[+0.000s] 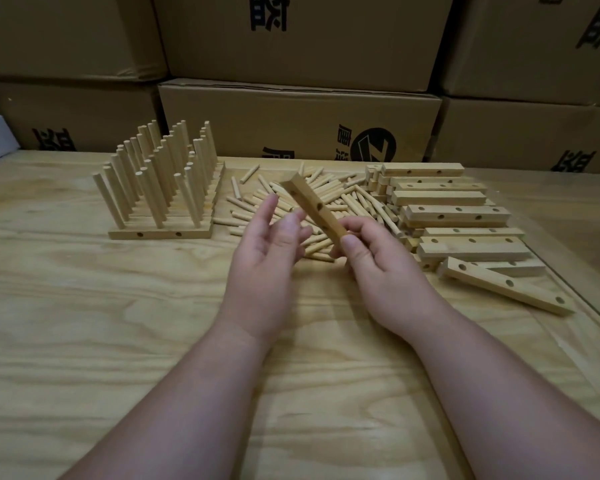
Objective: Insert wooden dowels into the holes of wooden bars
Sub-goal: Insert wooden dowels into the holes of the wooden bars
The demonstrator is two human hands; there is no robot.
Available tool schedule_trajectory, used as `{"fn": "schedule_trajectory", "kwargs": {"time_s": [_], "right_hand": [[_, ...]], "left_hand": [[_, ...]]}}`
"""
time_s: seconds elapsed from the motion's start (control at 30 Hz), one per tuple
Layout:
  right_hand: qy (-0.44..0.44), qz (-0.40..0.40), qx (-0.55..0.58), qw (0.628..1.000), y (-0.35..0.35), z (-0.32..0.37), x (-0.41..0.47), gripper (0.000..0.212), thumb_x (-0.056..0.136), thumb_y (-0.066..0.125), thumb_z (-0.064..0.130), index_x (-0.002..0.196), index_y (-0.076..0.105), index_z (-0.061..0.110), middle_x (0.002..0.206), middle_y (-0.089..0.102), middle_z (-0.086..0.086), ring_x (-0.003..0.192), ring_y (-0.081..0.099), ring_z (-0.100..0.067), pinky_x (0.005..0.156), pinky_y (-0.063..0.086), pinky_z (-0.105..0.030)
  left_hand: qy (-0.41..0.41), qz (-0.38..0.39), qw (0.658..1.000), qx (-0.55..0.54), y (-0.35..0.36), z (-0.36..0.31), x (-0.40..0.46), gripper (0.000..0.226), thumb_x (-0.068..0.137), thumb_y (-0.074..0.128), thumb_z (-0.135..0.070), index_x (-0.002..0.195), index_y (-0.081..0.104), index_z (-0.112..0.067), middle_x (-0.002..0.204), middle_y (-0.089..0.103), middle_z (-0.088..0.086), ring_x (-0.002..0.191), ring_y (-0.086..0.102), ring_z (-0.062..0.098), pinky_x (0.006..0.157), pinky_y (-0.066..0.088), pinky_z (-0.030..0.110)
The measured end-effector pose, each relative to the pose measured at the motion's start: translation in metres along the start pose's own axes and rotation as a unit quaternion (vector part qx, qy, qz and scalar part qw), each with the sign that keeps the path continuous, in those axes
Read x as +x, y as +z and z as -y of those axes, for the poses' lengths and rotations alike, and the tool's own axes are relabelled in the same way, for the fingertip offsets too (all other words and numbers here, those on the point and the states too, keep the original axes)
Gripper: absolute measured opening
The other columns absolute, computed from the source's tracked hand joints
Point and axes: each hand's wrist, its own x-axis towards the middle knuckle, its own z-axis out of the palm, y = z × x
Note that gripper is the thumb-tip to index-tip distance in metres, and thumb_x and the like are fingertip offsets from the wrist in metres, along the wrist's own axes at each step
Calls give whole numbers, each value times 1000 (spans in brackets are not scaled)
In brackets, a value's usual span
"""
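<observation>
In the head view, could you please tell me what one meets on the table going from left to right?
Finished bars with upright dowels → pile of loose dowels → left hand, open → bar gripped by the right hand → stack of empty drilled bars.

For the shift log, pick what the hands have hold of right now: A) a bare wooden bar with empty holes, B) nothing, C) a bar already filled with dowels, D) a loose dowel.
A: the right hand grips the lower end of a bare wooden bar with empty holes, while the left hand is open beside it.
</observation>
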Motion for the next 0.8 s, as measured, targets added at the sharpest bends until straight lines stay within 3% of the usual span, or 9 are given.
{"fn": "schedule_trajectory", "kwargs": {"time_s": [0.07,0.13,0.27,0.33,0.4,0.47,0.53,0.63,0.8], "right_hand": [[-24,46,-21,998,6,0,-1,23,105,46,27,116,62,39,92,66,22,82,60,5,72,42,-17],[-41,83,-21,995,14,1,-2,23,105,47,26,116,63,38,96,67,26,91,61,7,78,45,-15],[-74,-13,-83,994,15,0,1,24,101,47,27,114,68,28,116,62,14,114,55,-5,102,44,-33],[-31,-52,-203,977,11,-4,4,32,100,46,27,129,59,34,134,52,14,130,44,-10,113,31,-40],[42,-11,-291,956,10,-11,4,47,100,43,27,146,42,37,156,33,13,147,22,-10,116,12,-45],[69,47,-333,939,13,-17,4,53,99,38,25,151,34,36,164,20,10,152,6,-7,117,4,-46],[56,54,-335,939,15,-19,4,55,97,39,20,150,37,36,163,24,10,152,8,-8,115,5,-43],[56,1,-326,944,17,-16,4,61,89,46,13,144,45,38,153,37,11,144,24,-12,109,14,-39],[136,-80,-428,890,13,-13,6,43,86,49,20,126,58,33,139,45,3,129,29,-23,98,19,-43]], "left_hand": [[-3,-3,1000,3,0,1,1,22,101,55,-29,123,59,-26,112,77,4,105,72,16,92,57,35],[-10,-27,1000,2,-3,-1,3,13,103,56,-26,108,68,-26,102,79,6,100,74,19,88,59,38],[-38,-97,994,-13,-7,-3,6,16,101,58,-36,104,69,-25,69,71,-4,62,69,13,57,55,28],[-46,-120,992,-19,-9,-3,8,22,104,53,-38,102,71,-26,59,60,-4,48,57,11,45,45,23],[-57,-119,991,-36,-11,-4,8,32,106,44,-42,102,71,-24,59,56,-2,47,52,13,45,41,26],[-67,-107,989,-72,-12,-3,8,43,107,37,-46,99,72,-22,59,54,1,47,48,15,46,40,27],[-67,-96,989,-88,-13,-3,8,48,108,32,-44,96,73,-21,58,53,3,46,46,16,44,41,27],[-59,-75,995,-22,-12,-2,9,46,107,33,-37,95,74,-20,59,56,4,45,49,17,44,43,26],[-63,2,995,75,-5,1,4,37,106,41,-37,102,73,-20,62,63,4,45,54,14,43,43,22]]}}
